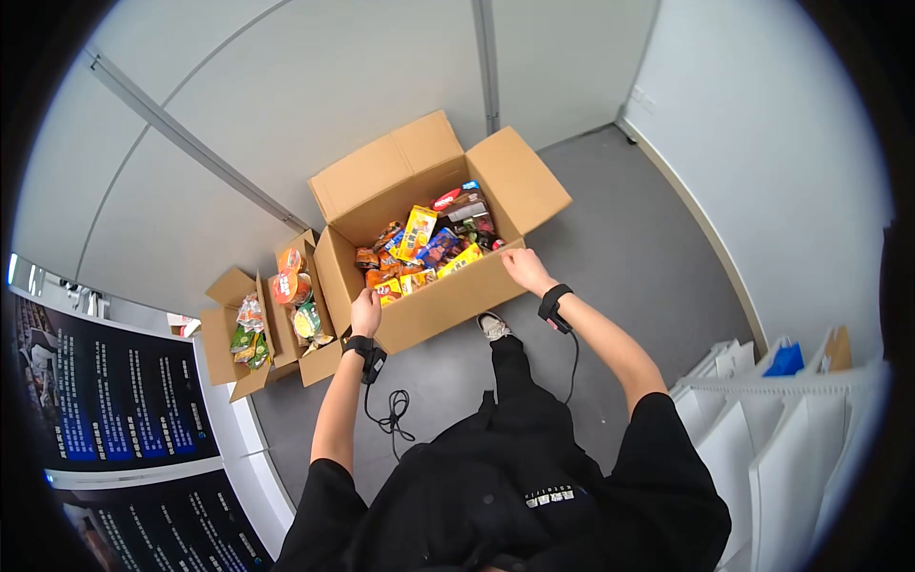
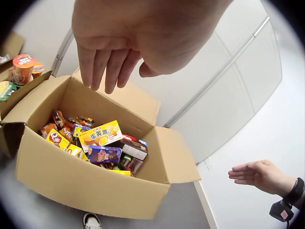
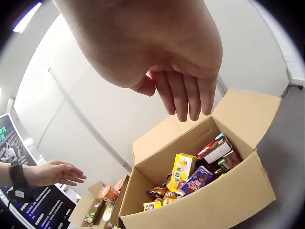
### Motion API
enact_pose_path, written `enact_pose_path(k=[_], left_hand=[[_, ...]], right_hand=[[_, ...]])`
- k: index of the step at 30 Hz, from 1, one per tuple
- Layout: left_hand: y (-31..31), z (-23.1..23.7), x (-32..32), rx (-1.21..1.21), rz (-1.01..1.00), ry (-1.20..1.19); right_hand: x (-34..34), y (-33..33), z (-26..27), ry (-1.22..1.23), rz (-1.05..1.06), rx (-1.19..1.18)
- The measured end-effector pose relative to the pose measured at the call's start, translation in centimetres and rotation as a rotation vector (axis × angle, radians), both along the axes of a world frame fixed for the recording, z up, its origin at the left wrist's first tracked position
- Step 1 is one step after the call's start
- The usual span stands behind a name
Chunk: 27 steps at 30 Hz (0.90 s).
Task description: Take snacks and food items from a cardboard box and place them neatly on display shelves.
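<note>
A large cardboard box [image 1: 434, 310] stands with its flaps spread, holding several snack packs. Among them are a yellow carton [image 1: 417, 234], a blue pack [image 2: 104, 154] and a dark box with a red label [image 1: 459, 198]. My left hand [image 1: 365, 313] is at the near left corner of the box in the head view. Its fingers extend fairly straight in the left wrist view, with nothing in them. Toward the near right corner is my right hand [image 1: 526, 270], also without anything in it. The right wrist view shows its fingers [image 3: 179, 98] stretched out, side by side.
Two smaller cardboard boxes stand to the left; one holds orange cups [image 1: 291, 286], the other bagged snacks [image 1: 250, 334]. Grey wall panels [image 1: 381, 67] rise behind. Dark printed boards [image 1: 114, 391] are at left, white racks [image 1: 791, 429] at right. A cable [image 1: 393, 419] hangs near my left wrist.
</note>
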<state>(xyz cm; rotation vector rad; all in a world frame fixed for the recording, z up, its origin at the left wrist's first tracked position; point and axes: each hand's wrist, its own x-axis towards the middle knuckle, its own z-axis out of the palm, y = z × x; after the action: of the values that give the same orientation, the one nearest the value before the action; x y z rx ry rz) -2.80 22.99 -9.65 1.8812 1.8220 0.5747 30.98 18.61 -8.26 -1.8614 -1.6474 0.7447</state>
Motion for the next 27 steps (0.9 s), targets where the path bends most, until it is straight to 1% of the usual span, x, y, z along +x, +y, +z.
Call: enact_pose_path(k=[2, 4, 5, 6, 8, 11, 12, 15, 16, 18, 20, 22, 26, 27], left_hand=[[3.1, -1.0, -0.1, 0.011, 0.034, 0.007], [5.7, -1.7, 1.0, -0.1, 0.095, 0.088], [7.1, -2.1, 1.5, -0.115, 0.094, 0.094], [8.4, -2.5, 1.6, -0.127, 0.105, 0.093], [10.4, -2.5, 1.7, -0.174, 0.135, 0.059], [11.9, -4.8, 2.8, -0.194, 0.182, 0.011], [12.1, -5.0, 3.1, -0.245, 0.185, 0.025], [12.0, -5.9, 3.8, -0.31, 0.2, -0.024], [11.5, -6.2, 3.8, -0.365, 0.222, -0.009], [11.5, -6.5, 3.2, -0.394, 0.23, -0.016], [11.6, -6.3, 2.0, -0.423, 0.264, 0.006], [11.9, -5.8, 0.5, -0.444, 0.294, 0.027], [14.6, -6.4, -2.6, -0.413, 0.27, 0.029], [15.2, -6.7, -3.4, -0.43, 0.263, 0.053]], right_hand=[[0.1, 4.7, -1.2, 0.032, 0.056, 0.01], [1.1, 9.7, -3.0, -0.008, 0.142, 0.024], [1.4, 12.2, -3.9, -0.027, 0.158, 0.025], [1.2, 14.2, -4.6, -0.009, 0.179, 0.037], [0.0, 17.6, -6.3, -0.005, 0.163, -0.038], [-0.9, 22.0, -9.1, 0.0, 0.247, -0.05], [-1.6, 22.8, -10.4, 0.012, 0.243, -0.07], [-3.4, 24.8, -12.1, 0.114, 0.236, -0.194], [-4.0, 24.9, -12.6, 0.117, 0.258, -0.214], [-5.2, 25.6, -13.2, 0.071, 0.27, -0.228], [-6.4, 26.1, -13.3, 0.077, 0.306, -0.221], [-7.5, 27.1, -13.9, 0.077, 0.305, -0.335], [-9.6, 29.2, -16.3, 0.053, 0.269, -0.345], [-10.2, 29.7, -16.4, 0.044, 0.237, -0.392]])
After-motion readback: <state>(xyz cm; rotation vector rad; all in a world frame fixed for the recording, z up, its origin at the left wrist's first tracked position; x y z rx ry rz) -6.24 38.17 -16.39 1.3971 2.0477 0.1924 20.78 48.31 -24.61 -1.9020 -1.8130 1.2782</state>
